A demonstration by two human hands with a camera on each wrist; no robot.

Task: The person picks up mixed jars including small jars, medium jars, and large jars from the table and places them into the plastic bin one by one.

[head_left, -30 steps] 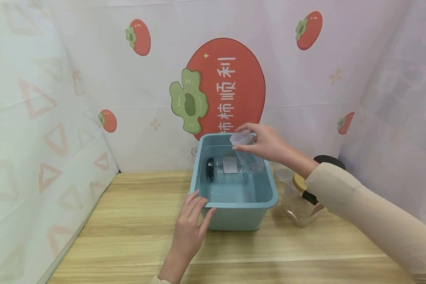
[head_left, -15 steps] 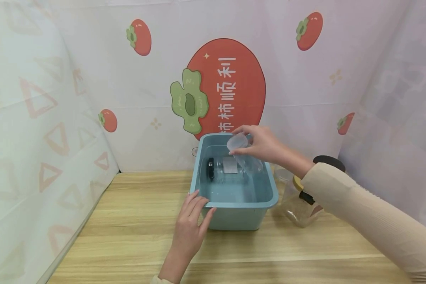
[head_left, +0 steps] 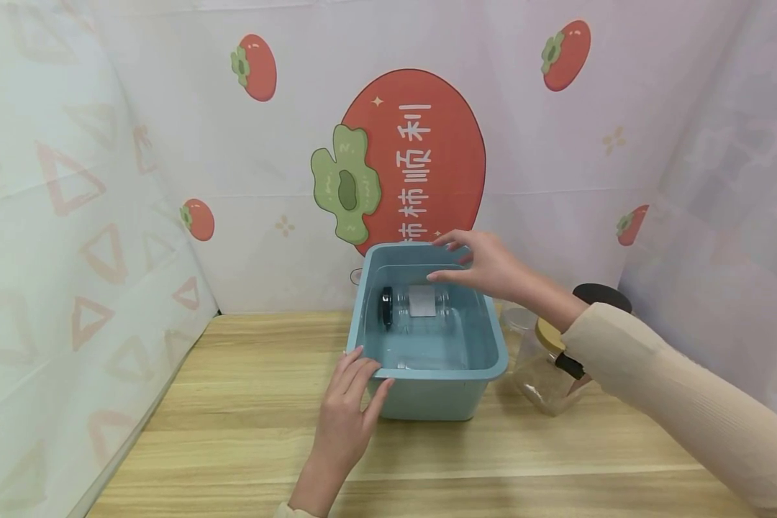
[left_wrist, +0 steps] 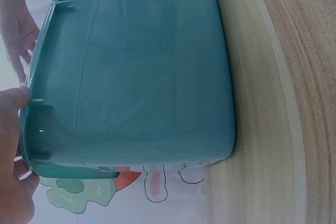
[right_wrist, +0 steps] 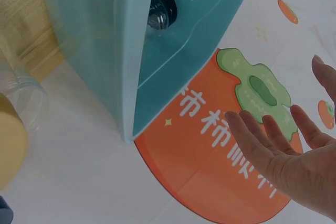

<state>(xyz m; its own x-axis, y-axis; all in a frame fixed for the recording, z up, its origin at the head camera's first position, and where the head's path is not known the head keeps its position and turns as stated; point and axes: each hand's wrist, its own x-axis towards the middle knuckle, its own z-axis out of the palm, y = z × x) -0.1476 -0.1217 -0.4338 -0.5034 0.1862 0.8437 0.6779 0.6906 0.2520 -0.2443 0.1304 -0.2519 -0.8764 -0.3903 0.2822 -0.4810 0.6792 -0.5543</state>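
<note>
My left hand (head_left: 346, 410) holds the front left corner of the blue plastic bin (head_left: 437, 375), thumb on the front side and fingers over the rim. In the left wrist view its thumb (left_wrist: 14, 97) lies on the rim. Above the bin's back right part, my right hand (head_left: 488, 265) is empty, thumb and fingers spread apart; the right wrist view shows the same loose fingers. On its side in the bin lies a clear jar (head_left: 422, 301) with a black lid and white label. A second clear jar is only faintly visible inside, its outline hard to make out.
Right of the bin stand a clear jar with a gold lid (head_left: 549, 337) and a clear container (head_left: 518, 319). A black lid (head_left: 602, 295) shows behind the right sleeve. Printed cloth (head_left: 285, 144) hangs around the wooden table (head_left: 265, 432).
My right hand tilted the clear jar with the translucent lid down into the bin and let go; its fingers are now apart. The left hand has stayed on the rim.
</note>
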